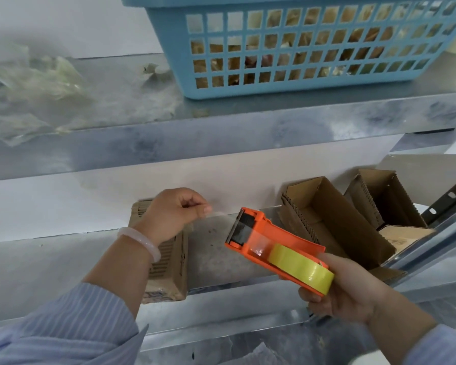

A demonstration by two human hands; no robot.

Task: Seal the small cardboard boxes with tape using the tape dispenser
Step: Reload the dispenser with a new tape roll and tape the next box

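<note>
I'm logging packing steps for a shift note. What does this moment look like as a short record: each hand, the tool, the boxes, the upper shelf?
left hand: pinches the tape strip drawn from the dispenser
right hand: grips the orange tape dispenser
closed box: on the metal shelf, under the left wrist
open boxes: two, right of the dispenser, unsealed
upper shelf: blue basket

Closed box (166, 259) left on shelf (221, 254); open boxes (334, 219) right (basket (300, 48) above).
</note>
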